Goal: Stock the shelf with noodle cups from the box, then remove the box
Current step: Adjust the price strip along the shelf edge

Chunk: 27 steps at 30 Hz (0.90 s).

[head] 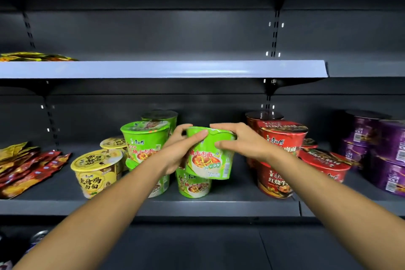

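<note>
While clasped, a sealed green noodle cup (210, 160) tilts.
Left hand (177, 149) curled at 9 o'clock, right hand (238, 140) at 3.

I see free shelf (219, 206) between the green cups (144, 138) and the red cups (280, 136) (a narrow lane), also along its front edge.
</note>
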{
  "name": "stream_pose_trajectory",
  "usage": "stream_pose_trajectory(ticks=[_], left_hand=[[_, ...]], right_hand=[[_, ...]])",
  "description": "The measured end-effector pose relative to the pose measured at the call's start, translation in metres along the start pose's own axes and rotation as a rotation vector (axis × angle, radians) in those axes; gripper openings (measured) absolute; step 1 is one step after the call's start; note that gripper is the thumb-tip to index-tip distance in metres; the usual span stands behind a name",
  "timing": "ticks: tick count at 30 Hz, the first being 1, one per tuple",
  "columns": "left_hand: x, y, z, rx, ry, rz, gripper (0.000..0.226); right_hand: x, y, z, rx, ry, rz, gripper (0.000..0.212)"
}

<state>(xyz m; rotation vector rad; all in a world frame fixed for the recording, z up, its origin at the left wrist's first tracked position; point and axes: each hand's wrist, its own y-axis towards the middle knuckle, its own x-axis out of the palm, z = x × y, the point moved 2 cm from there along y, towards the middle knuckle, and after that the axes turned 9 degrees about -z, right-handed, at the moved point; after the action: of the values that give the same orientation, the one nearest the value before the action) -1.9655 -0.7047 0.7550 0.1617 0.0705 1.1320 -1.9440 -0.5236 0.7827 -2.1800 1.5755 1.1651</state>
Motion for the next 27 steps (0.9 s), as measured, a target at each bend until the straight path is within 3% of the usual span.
stream_pose_trajectory(ticks=[3, 7, 13, 17, 23, 27], left_hand=[[0.002, 0.012, 0.013, 0.063, 0.014, 0.031, 0.086], [-0.007, 0.030, 0.028, 0.072, 0.288, 0.082, 0.072], [-0.015, 0.056, 0.042, 0.007, 0.633, 0.145, 0.086], [-0.017, 0.075, 0.045, -0.074, 0.769, 0.115, 0.072], [-0.016, 0.095, 0.046, -0.152, 1.068, 0.110, 0.070], [-0.016, 0.109, 0.047, -0.243, 1.299, 0.093, 0.049]], right_hand=[[-0.017, 0.015, -0.007, 0.021, -0.193, 0.018, 0.074], [-0.028, 0.034, -0.010, -0.024, -0.341, -0.084, 0.067], [-0.028, 0.063, 0.004, -0.107, -0.520, -0.093, 0.067], [-0.023, 0.080, 0.020, -0.096, -0.493, -0.074, 0.064], [-0.018, 0.096, 0.037, -0.058, -0.441, -0.072, 0.059], [-0.014, 0.113, 0.048, 0.012, -0.401, -0.094, 0.054]])
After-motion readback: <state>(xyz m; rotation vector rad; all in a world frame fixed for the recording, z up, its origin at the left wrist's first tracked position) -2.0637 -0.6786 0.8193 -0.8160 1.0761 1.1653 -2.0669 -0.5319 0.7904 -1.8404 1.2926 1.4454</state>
